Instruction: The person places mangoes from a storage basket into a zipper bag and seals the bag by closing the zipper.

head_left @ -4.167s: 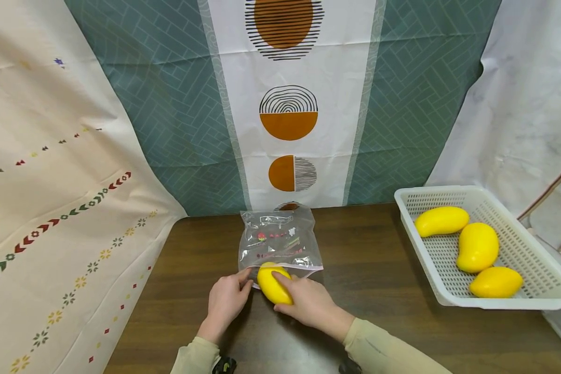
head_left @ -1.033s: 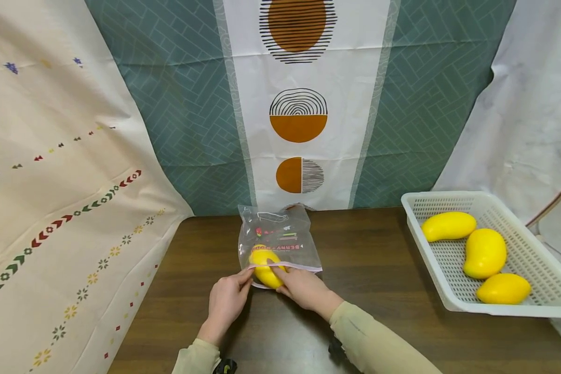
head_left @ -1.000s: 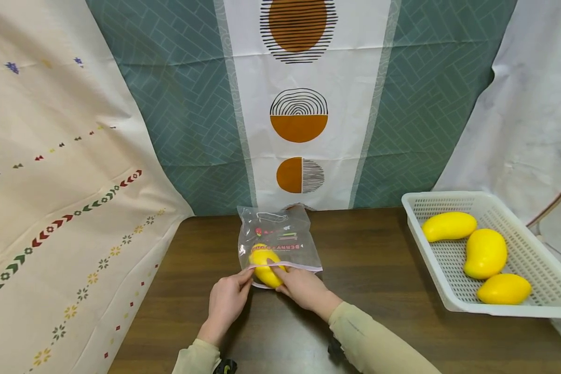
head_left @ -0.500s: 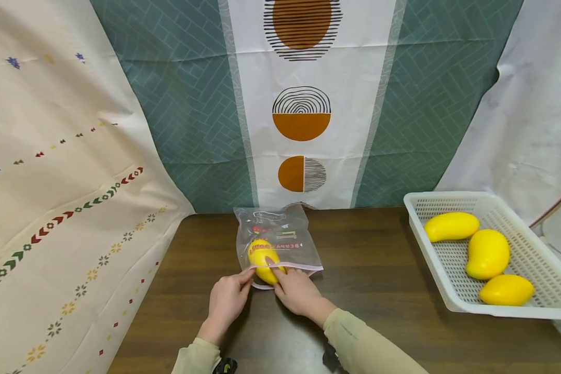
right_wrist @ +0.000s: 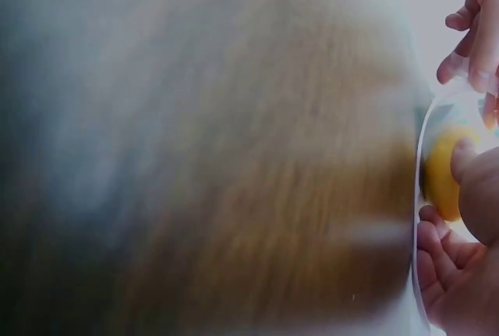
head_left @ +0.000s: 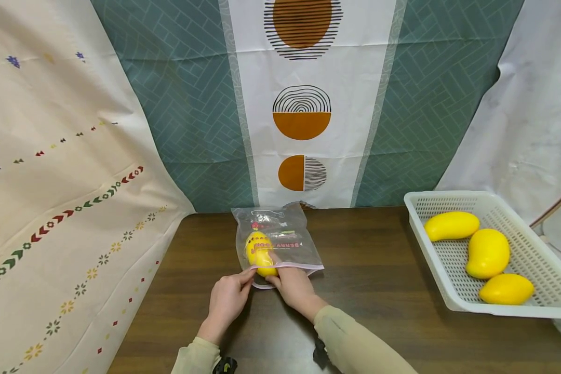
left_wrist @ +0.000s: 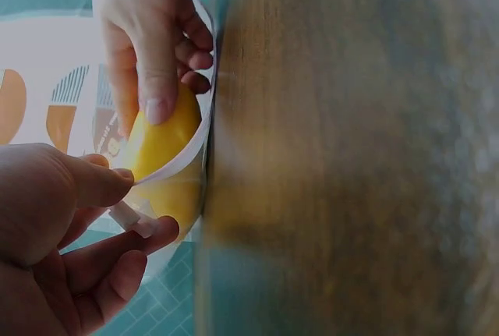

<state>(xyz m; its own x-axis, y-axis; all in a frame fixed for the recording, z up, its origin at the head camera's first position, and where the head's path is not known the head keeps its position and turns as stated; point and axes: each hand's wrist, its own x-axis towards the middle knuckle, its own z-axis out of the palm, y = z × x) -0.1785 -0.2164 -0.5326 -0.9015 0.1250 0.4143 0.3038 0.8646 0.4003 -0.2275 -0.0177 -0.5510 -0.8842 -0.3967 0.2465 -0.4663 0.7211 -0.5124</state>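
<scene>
A clear zip bag (head_left: pixel 299 236) with printed lettering lies on the wooden table, its pink-edged mouth towards me. Inside it sits a yellow mango (head_left: pixel 258 249), its near end still at the opening. My left hand (head_left: pixel 227 300) pinches the left side of the bag's mouth; the left wrist view shows thumb and fingers at the pink rim (left_wrist: pixel 175 164). My right hand (head_left: pixel 295 291) reaches into the mouth and holds the mango, with the thumb on its near end. The bag's film partly covers the right fingers in the head view.
At the right stands a white perforated basket (head_left: pixel 430 280) with three more yellow mangoes (head_left: pixel 488 254) in it. Patterned cloths (head_left: pixel 191 114) hang behind the table (head_left: pixel 364 270) and along both sides.
The mango has gone from the bag's mouth deeper inside, away from me, with my right hand following it in. My left hand keeps its pinch on the bag's edge.
</scene>
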